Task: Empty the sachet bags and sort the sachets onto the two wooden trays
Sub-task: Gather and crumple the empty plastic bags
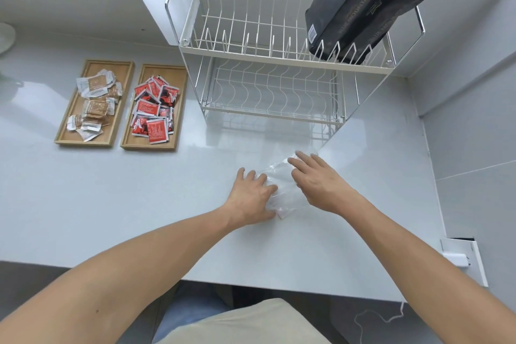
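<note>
Pressing both flat, open hands, left hand (252, 194) and right hand (318, 179), you pin the clear sachet bag (282, 190) between them; its long axis runs diagonally toward upper right.

Two sachet-filled trays (127, 105) side by side left of dish rack (273, 64), bag (282, 190) in front of rack

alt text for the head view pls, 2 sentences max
Both hands, left hand and right hand, press flat on a clear plastic bag on a white counter. Far left, two wooden trays hold brown-and-white sachets and red sachets.
</note>
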